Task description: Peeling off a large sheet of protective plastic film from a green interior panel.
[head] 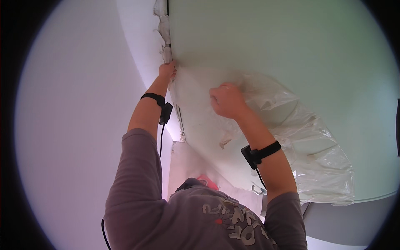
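A pale green glass-like panel (312, 40) with a smooth surface spreads before me. Loose, wrinkled clear plastic film (322, 150) covers part of it. My right hand (228, 100) is curled into a fist over the panel, closed on the film, which bunches out beside the knuckles. At the panel's left edge, my left hand (168, 70) touches a ragged, peeling whitish strip (164, 29). Its fingers are bent at that edge, and what lies between them is hidden. A small torn scrap (225, 142) lies on the panel below my right hand.
A white wall (72, 109) runs along the left side, close to my left arm. A metal hook-like fitting (257, 190) sits at the panel's near edge. Something red (207, 182) shows beyond my shirt. Black cables (161, 140) hang from both forearm straps.
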Available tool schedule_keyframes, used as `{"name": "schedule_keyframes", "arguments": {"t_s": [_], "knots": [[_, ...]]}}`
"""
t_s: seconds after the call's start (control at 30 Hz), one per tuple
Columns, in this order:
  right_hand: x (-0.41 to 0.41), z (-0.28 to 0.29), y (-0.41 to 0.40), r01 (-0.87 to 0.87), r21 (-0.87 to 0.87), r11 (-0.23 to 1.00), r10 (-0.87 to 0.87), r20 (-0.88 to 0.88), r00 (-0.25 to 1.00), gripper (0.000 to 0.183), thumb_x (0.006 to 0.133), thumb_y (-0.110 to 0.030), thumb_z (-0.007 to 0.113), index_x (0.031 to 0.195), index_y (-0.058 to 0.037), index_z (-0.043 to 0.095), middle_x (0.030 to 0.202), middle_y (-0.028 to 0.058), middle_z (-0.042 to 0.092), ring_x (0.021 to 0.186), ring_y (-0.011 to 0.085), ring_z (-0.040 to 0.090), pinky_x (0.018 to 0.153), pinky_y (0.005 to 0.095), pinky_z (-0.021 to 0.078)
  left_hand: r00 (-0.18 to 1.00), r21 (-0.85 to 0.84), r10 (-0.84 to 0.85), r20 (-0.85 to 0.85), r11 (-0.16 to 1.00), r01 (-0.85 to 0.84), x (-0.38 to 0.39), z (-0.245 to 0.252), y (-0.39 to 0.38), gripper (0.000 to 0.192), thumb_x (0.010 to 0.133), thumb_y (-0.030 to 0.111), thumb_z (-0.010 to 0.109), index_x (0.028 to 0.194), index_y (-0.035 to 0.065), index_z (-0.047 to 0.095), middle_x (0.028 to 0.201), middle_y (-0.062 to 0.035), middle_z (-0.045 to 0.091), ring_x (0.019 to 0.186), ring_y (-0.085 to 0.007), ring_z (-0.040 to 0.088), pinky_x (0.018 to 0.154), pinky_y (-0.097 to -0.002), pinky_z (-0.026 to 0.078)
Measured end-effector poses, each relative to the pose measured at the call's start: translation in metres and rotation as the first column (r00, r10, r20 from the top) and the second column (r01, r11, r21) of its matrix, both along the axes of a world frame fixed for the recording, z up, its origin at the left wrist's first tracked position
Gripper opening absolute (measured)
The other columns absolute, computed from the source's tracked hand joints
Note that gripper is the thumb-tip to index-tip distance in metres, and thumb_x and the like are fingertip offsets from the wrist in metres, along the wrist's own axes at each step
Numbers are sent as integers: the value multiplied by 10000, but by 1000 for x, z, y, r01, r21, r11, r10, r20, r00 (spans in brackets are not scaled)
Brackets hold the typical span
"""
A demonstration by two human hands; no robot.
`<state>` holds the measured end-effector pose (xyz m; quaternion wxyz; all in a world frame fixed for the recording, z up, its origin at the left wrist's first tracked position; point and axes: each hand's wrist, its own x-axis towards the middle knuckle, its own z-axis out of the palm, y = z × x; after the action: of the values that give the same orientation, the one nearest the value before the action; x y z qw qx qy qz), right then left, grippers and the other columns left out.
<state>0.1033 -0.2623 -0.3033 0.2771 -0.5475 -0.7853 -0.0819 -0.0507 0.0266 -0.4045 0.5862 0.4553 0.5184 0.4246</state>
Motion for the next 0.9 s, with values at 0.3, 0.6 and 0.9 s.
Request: {"name": "schedule_keyframes", "arguments": {"t_s": [0.3, 0.6, 0.9], "knots": [[5, -4, 2, 32, -16, 999, -30, 75, 997, 40, 635, -99, 554, 643, -59, 556, 638, 110, 593, 681, 301, 563, 728, 379, 454, 966, -16, -71, 249, 997, 78, 2, -8, 5, 201, 769, 163, 651, 887, 15, 583, 782, -49, 594, 706, -169, 596, 626, -292, 495], [1, -8, 5, -4, 128, 992, 3, 11, 1000, 95, 595, -60, 535, 567, -51, 444, 557, 113, 505, 589, 304, 514, 746, 373, 452, 978, 181, -95, -188, 975, 129, 4, -16, 18, 188, 816, 157, 591, 857, -27, 588, 790, -75, 595, 691, -173, 595, 616, -274, 501], [-3, -8, 4, -7, 126, 992, 4, 21, 1000, 73, 608, -54, 531, 592, -51, 460, 587, 103, 533, 620, 286, 540, 798, 370, 452, 991, -61, 38, 130, 998, -30, -1, -2, -21, 286, 797, 315, 586, 856, 35, 583, 689, -42, 570, 560, -151, 548, 549, -324, 473]]}}
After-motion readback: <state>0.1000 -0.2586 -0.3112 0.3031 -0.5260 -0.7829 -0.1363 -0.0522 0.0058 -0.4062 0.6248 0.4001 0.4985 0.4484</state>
